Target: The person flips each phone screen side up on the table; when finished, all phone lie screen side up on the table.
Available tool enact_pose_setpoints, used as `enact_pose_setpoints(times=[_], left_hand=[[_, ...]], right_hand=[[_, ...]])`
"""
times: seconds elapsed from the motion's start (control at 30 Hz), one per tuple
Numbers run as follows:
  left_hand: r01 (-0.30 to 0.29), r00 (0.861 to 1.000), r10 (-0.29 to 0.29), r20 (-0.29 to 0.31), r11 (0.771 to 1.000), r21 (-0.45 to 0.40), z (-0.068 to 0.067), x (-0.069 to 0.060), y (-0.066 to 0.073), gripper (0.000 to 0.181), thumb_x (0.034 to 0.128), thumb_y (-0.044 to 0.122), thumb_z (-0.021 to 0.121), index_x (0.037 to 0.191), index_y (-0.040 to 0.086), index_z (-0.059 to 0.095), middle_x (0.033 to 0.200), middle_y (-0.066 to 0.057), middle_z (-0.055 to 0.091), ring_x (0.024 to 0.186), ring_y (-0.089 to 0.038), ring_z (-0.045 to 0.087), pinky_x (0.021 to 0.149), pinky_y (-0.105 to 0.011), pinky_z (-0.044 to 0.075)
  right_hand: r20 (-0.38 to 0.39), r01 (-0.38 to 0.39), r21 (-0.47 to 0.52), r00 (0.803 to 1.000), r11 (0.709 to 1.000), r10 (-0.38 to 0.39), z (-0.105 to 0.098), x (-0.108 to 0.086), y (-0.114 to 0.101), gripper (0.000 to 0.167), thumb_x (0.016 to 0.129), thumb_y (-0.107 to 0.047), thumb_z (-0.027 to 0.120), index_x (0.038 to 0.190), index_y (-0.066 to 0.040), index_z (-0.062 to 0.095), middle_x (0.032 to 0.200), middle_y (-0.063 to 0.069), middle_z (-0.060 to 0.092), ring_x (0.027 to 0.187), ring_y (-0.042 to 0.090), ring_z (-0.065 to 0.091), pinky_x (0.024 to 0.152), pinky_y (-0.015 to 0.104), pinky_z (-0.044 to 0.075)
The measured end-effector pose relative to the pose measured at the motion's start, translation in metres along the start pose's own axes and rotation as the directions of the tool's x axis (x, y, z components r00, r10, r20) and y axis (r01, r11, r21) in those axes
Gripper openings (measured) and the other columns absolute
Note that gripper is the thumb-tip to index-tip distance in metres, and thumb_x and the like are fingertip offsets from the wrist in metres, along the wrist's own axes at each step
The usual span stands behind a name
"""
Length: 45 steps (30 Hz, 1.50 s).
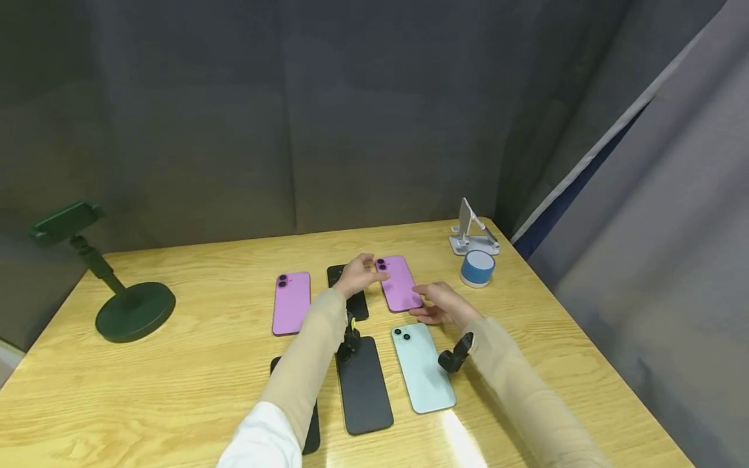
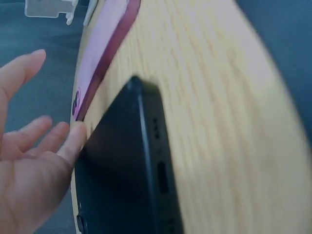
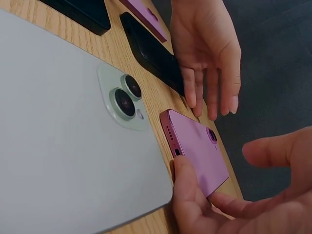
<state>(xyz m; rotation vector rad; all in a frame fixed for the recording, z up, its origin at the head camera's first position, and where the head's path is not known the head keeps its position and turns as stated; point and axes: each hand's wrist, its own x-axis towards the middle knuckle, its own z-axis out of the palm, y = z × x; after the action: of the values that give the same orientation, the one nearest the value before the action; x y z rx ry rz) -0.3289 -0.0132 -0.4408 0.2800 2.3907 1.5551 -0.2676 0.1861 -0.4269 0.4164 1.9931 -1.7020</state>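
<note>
A pink phone (image 1: 401, 289) lies back-up on the table between both hands. My left hand (image 1: 355, 276) is at its camera end, fingers loosely spread and thumb toward its edge, above a black phone (image 1: 357, 307). In the left wrist view, that hand (image 2: 34, 170) holds nothing. My right hand (image 1: 440, 303) is by the pink phone's near right corner; in the right wrist view its fingertips (image 3: 184, 168) touch the phone's port end, thumb held apart. A mint-green phone (image 1: 422, 370) lies just below the right hand.
A second pink phone (image 1: 291, 302) lies to the left. Nearer are a dark phone (image 1: 365, 390) and another black phone (image 1: 313, 432), partly under my left sleeve. A green phone stand (image 1: 134, 312) stands left; a silver stand (image 1: 475, 244) and blue-and-white cylinder (image 1: 477, 270) stand back right.
</note>
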Motion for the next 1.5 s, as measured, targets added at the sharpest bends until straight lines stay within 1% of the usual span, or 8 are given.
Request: enact_pose_setpoints(times=[0.13,0.3,0.43,0.67,0.93,1.3,1.4,1.5], left_hand=[[-0.019,0.999,0.019,-0.025,0.999,0.032,-0.005,0.003,-0.001,0.060,0.0926,0.015,0.063,0.144,-0.001,0.037,0.149,-0.018,0.038,0.136,-0.035,0.039,0.105,-0.044,0.043],[-0.008,0.998,0.013,-0.053,0.996,0.094,-0.005,0.012,-0.007,0.058,0.0914,0.012,0.064,0.142,0.000,0.039,0.147,-0.018,0.040,0.136,-0.033,0.039,0.109,-0.042,0.039],[-0.019,0.998,0.025,-0.049,0.991,0.131,0.002,0.018,-0.010,0.061,0.0886,0.014,0.068,0.140,-0.001,0.037,0.147,-0.019,0.041,0.136,-0.033,0.039,0.111,-0.041,0.036],[-0.005,1.000,0.006,-0.007,0.983,0.183,0.006,0.022,-0.003,0.073,0.0879,0.015,0.068,0.146,0.000,0.026,0.150,-0.020,0.038,0.138,-0.032,0.037,0.114,-0.040,0.032],[0.006,1.000,-0.008,0.007,0.966,0.259,0.010,0.021,-0.002,0.083,0.0878,0.020,0.068,0.151,0.000,0.017,0.151,-0.018,0.038,0.139,-0.031,0.036,0.116,-0.038,0.029],[0.021,1.000,-0.015,-0.024,0.962,0.273,0.012,0.022,0.002,0.084,0.0860,0.021,0.069,0.151,-0.002,0.019,0.147,-0.019,0.042,0.133,-0.032,0.043,0.113,-0.039,0.033],[0.036,0.999,-0.029,-0.033,0.969,0.246,0.012,0.022,0.003,0.084,0.0859,0.021,0.069,0.150,-0.002,0.020,0.146,-0.020,0.043,0.131,-0.032,0.045,0.112,-0.039,0.035],[0.055,0.998,-0.049,-0.036,0.981,0.185,0.012,0.022,0.003,0.084,0.0858,0.020,0.069,0.151,-0.001,0.019,0.146,-0.020,0.042,0.131,-0.032,0.045,0.112,-0.040,0.035]], right_hand=[[0.022,0.033,0.006,0.999,0.999,-0.033,0.000,0.003,0.001,0.046,0.100,-0.008,0.035,0.142,0.010,0.027,0.125,0.025,0.045,0.077,0.014,0.064,0.074,0.027,0.056],[0.045,0.070,-0.027,0.997,0.997,-0.068,0.001,0.006,0.003,0.046,0.101,-0.002,0.034,0.144,0.011,0.024,0.127,0.027,0.046,0.078,0.013,0.064,0.073,0.028,0.055],[0.048,0.073,-0.039,0.996,0.997,-0.071,-0.003,0.004,0.003,0.046,0.101,-0.004,0.035,0.144,0.010,0.025,0.123,0.023,0.050,0.078,0.011,0.064,0.069,0.026,0.055],[0.033,0.061,-0.055,0.998,0.997,-0.060,-0.005,0.003,0.004,0.042,0.100,-0.001,0.033,0.141,0.007,0.028,0.107,0.015,0.055,0.074,0.010,0.064,0.065,0.025,0.054],[0.020,0.037,-0.076,0.999,0.996,-0.035,-0.002,0.005,0.003,0.040,0.100,-0.001,0.032,0.140,0.005,0.030,0.109,0.017,0.053,0.077,0.013,0.063,0.067,0.026,0.054],[0.016,0.037,-0.081,0.999,0.996,-0.035,-0.001,0.006,0.001,0.042,0.102,-0.002,0.029,0.143,0.006,0.028,0.110,0.017,0.053,0.078,0.015,0.064,0.069,0.028,0.054],[0.017,0.041,-0.081,0.999,0.996,-0.040,0.000,0.006,0.001,0.042,0.101,-0.001,0.028,0.143,0.006,0.028,0.107,0.016,0.053,0.076,0.014,0.064,0.067,0.027,0.054],[0.023,0.043,-0.081,0.999,0.996,-0.042,-0.001,0.007,0.001,0.042,0.101,-0.001,0.030,0.142,0.007,0.028,0.101,0.015,0.056,0.071,0.013,0.063,0.065,0.026,0.053]])
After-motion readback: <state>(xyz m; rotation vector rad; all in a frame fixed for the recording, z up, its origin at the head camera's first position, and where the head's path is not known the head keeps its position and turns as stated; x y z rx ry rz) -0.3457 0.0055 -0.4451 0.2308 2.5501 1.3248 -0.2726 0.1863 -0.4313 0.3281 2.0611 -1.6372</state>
